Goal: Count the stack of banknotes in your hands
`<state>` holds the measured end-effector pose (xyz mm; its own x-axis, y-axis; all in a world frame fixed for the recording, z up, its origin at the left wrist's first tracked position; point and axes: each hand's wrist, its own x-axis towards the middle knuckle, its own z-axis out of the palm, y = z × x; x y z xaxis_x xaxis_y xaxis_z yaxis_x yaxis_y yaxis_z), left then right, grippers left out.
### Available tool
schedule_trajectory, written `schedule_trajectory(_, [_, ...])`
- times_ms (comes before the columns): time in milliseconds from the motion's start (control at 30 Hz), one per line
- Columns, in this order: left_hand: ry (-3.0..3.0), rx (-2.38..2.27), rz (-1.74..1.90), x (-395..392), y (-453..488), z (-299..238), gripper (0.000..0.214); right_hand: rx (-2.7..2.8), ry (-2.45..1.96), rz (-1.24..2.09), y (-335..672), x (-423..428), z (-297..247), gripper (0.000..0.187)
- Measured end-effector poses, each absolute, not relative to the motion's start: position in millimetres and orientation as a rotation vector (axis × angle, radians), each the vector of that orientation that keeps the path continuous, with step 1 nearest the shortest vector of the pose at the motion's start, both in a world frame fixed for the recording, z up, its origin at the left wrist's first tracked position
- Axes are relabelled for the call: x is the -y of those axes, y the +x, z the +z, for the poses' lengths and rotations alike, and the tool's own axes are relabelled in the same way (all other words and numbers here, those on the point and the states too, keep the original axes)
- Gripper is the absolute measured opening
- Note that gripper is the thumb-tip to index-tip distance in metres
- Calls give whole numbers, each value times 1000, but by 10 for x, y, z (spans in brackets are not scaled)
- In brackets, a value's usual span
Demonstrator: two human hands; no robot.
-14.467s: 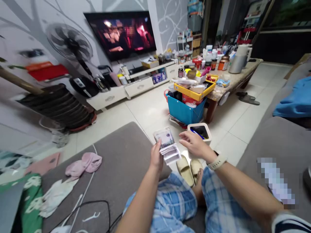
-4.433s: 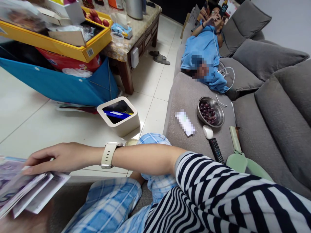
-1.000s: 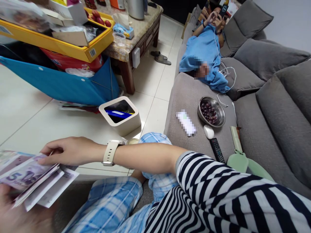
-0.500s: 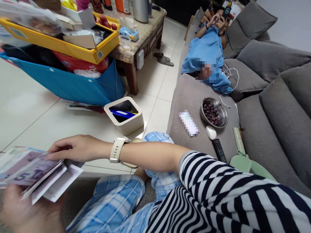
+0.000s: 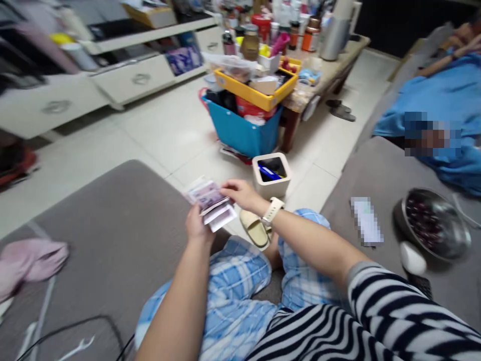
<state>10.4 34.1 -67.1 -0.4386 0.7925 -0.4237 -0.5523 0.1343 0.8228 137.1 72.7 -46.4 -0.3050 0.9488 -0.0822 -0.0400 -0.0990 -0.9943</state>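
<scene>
View has swung back left vs half a sec ago: the sofa side with the person in blue now sits at the right edge, and the floor, TV cabinet and cluttered tabletop (image 5: 330,75) fill the top. Picture is motion-blurred.

Fanned stack of purple-and-white banknotes (image 5: 210,203) is now mid-frame, above the knees, no longer cut off at the left edge. Left hand (image 5: 198,225) grips the stack from below, fingers curled round it. Right hand (image 5: 240,193), w/ cream wristwatch (image 5: 272,210), has fingertips pinching the top note at its right edge. So the leafing through notes looks to be carrying on, same grip as before.

Nearby: cream square bin (image 5: 271,174) on the floor just beyond the hands, beige slipper (image 5: 254,228) below the wrist, steel bowl of dark fruit (image 5: 432,230) on the grey sofa (image 5: 379,175) at right.
</scene>
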Motion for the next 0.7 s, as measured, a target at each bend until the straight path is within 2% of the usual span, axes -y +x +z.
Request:
schedule_trajectory(167, [299, -1180, 1529, -280, 70, -695, 36, 1293, -1061, 1565, 1375, -673, -444, 24])
schedule_trajectory(233, [286, -1162, 1519, -256, 81, -658, 37, 1281, -993, 1582, 1388, -666, -469, 26])
schedule_trajectory(333, [251, -1179, 1527, -238, 109, -577, 32, 1264, -1019, 1510, 1390, -685, -533, 16])
schedule_trajectory(467, [262, -1252, 1453, -213, 148, -472, 23, 1226, -1202, 1323, 1382, -698, -535, 17])
schedule_trajectory(600, [236, -1414, 1448, -263, 161, -459, 6, 1384, -1196, 1385, 1392, -743, -496, 16])
schedule_trajectory(700, [281, -1467, 1504, -347, 163, -491, 6, 1423, -1185, 1398, 1396, -846, -566, 10])
